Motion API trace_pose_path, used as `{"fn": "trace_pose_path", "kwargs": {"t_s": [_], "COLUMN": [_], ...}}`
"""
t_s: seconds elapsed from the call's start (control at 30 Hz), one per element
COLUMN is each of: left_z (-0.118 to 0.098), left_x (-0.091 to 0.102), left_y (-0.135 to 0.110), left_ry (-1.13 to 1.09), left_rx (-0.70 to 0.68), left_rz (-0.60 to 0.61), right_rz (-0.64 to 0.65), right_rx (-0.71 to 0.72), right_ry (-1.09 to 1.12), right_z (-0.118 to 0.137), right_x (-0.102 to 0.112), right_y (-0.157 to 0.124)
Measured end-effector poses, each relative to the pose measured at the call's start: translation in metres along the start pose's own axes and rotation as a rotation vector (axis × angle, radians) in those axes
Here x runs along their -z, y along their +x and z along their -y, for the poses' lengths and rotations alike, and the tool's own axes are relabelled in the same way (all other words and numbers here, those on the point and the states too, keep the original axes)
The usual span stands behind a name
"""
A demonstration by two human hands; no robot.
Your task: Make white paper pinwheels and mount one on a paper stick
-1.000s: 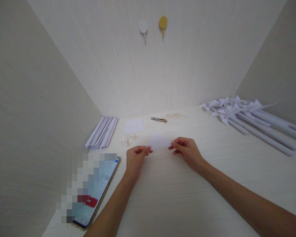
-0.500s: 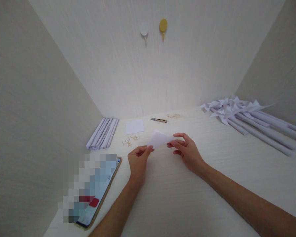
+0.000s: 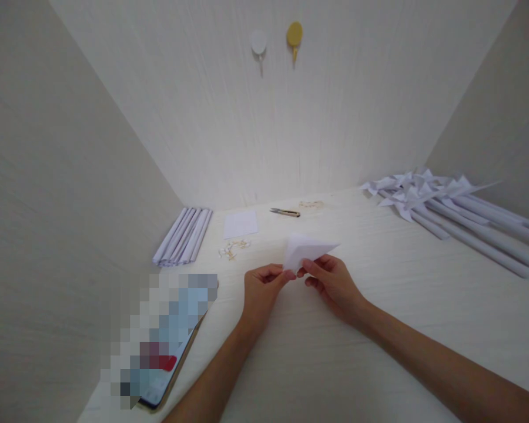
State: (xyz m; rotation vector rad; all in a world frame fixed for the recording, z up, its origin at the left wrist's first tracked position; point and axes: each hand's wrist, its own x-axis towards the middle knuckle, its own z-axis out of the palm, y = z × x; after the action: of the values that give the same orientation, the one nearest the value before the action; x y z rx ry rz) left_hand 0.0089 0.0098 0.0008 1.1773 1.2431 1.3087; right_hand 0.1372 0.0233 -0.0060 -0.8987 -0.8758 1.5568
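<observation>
A folded sheet of white paper, roughly triangular with a point to the right, is held above the table between both hands. My left hand pinches its lower left corner between thumb and fingers. My right hand grips the lower edge close beside, thumb in front and fingers behind. Beyond the hands lie a flat square of white paper, a small scatter of pale pin-like pieces and a pair of thread snips.
Rolled paper tubes lie at the left wall. Finished-looking paper pinwheels on tube sticks are piled on the right. A phone, partly blurred, rests at front left. Two hooks, one white and one yellow, hang on the back wall.
My left hand has shifted right, and my right hand has moved from the paper's right tip to its lower edge near my left. The folded paper has turned and moved right.
</observation>
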Motion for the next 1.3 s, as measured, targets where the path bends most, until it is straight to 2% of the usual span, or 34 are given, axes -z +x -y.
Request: {"fn": "trace_pose_path", "kwargs": {"t_s": [0.2,0.33,0.47,0.57,0.7,0.8,1.1,1.3], "left_z": [0.003,0.007,0.008,0.005,0.000,-0.001,0.003,0.003], "left_x": [-0.001,0.004,0.009,0.010,0.011,0.012,0.016,0.015], "left_y": [0.000,0.004,0.008,0.009,0.007,0.006,0.010,0.011], "left_ry": [-0.084,-0.193,-0.309,-0.374,-0.399,-0.417,-0.437,-0.425], "left_rx": [0.064,0.016,0.024,0.063,0.096,0.126,0.109,0.104], "left_rz": [0.121,0.093,0.030,0.030,0.084,0.144,0.154,0.105], "right_rz": [-0.036,-0.077,0.103,0.262,0.400,0.448,0.435,0.405], "right_rx": [0.072,0.093,0.088,0.067,-0.010,0.011,0.073,0.251], "right_ry": [-0.038,-0.069,-0.153,-0.262,-0.352,-0.389,-0.470,-0.658], "right_z": [-0.002,-0.003,-0.002,0.002,0.006,0.006,0.002,0.003], "right_x": [0.002,0.005,0.002,-0.001,-0.002,0.001,0.004,0.002], "right_y": [0.003,0.004,0.001,-0.004,-0.008,-0.007,-0.006,-0.005]}}
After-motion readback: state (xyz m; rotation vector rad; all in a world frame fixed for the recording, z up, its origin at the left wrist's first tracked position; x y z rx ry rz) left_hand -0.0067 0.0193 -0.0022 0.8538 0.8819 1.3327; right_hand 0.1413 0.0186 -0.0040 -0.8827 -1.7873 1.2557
